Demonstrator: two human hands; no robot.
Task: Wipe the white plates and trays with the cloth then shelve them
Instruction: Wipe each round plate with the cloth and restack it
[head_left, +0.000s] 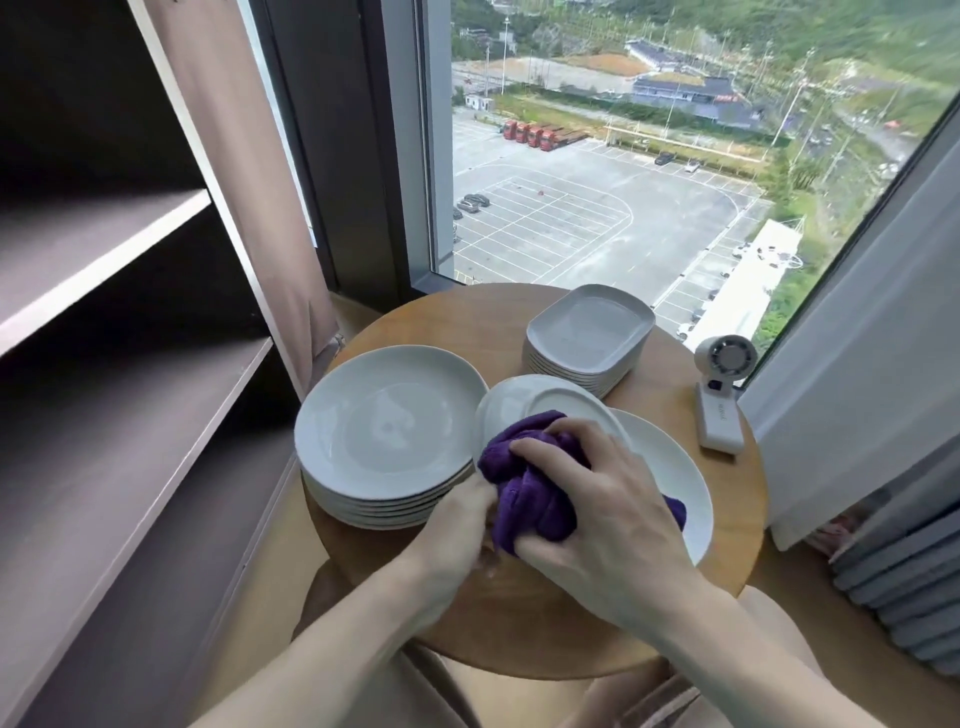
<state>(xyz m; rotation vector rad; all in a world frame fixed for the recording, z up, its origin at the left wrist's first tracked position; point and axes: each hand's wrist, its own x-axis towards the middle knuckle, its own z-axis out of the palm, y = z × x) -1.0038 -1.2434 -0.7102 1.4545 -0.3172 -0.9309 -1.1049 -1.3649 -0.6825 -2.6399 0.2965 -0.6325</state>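
Observation:
My left hand (457, 525) holds a white plate (545, 402) tilted up, its underside toward me, above another white plate (680, 478) that lies on the round wooden table (519, 322). My right hand (597, 504) presses a bunched purple cloth (524, 483) against the tilted plate. A stack of several round white plates (384, 431) sits on the table's left side. At the back right of the table stands a stack of several white rectangular trays (589, 332).
Dark open shelves (104, 249) rise at the left, close to the table. A small white handheld fan (722, 395) stands on the table's right edge. A large window (623, 156) lies behind, with curtains (883, 364) at the right.

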